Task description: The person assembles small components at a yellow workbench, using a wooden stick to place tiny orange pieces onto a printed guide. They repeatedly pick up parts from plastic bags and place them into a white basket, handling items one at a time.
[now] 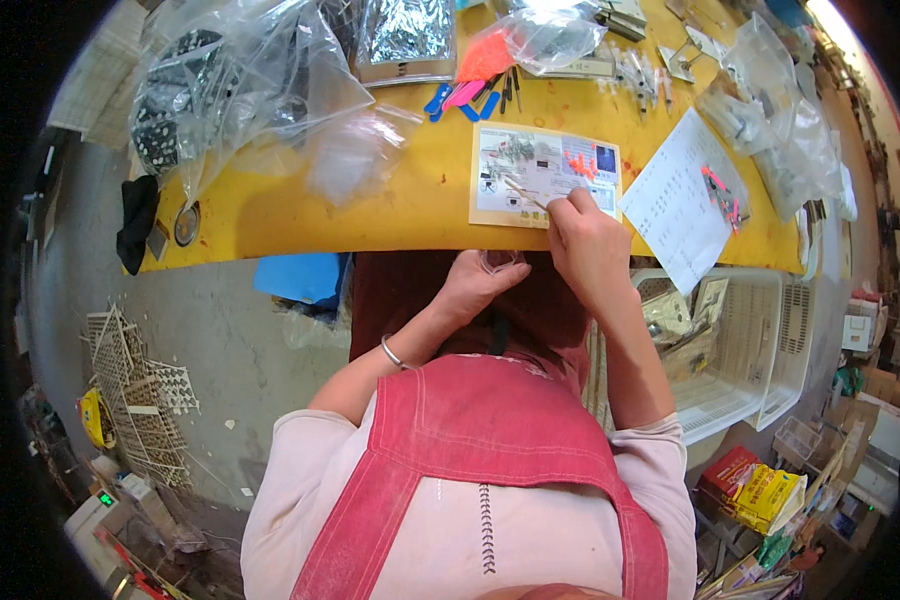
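My right hand [588, 240] is closed round a thin, pale stick-like tool [526, 194], whose tip points up and left over a printed card [495, 212]. On that card lie small orange pieces [580, 166] and a scatter of small greyish-clear bits [516, 149]. Below the table's front edge, in front of the lap, my left hand [478, 284] has its fingers curled round a small clear plastic thing [498, 261]. Its exact kind cannot be made out.
Clear plastic bags [335, 165] cover the yellow table's [270, 215] left part. Behind the card lie blue and pink tools [462, 97] and an orange heap [483, 56]. A written sheet [675, 195] overhangs the edge at right, above a white crate [760, 330].
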A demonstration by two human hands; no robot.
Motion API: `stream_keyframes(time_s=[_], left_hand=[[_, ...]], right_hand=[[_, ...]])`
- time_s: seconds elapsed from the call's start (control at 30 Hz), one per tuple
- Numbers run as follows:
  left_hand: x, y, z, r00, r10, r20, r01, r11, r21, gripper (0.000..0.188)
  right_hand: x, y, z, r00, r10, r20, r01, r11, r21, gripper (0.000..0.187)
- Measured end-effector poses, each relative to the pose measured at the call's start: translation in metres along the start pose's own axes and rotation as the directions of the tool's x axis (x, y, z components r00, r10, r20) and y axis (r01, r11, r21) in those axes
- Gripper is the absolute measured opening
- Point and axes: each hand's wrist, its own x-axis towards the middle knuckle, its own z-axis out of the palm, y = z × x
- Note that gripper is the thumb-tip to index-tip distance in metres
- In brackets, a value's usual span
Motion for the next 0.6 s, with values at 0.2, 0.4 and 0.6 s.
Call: stream_keyframes(time_s=[0.2,0.4,0.6], left_hand=[[-0.001,-0.004,-0.007,0.999,-0.05,-0.009,0.05,0.998,0.044,0.043],[-0.001,-0.01,-0.012,0.998,-0.057,0.004,0.056,0.997,0.053,0.048],[-0.001,-0.012,-0.013,0.997,-0.072,0.0,0.072,0.996,0.046,0.046]], right_hand=[[0.016,0.003,0.012,1.0,-0.005,0.003,0.005,0.998,-0.057,0.004],[0.022,0.004,0.015,1.0,-0.006,0.029,0.009,0.994,-0.105,0.001],[0.025,0.003,0.015,0.999,-0.01,0.047,0.015,0.994,-0.107,0.002]])
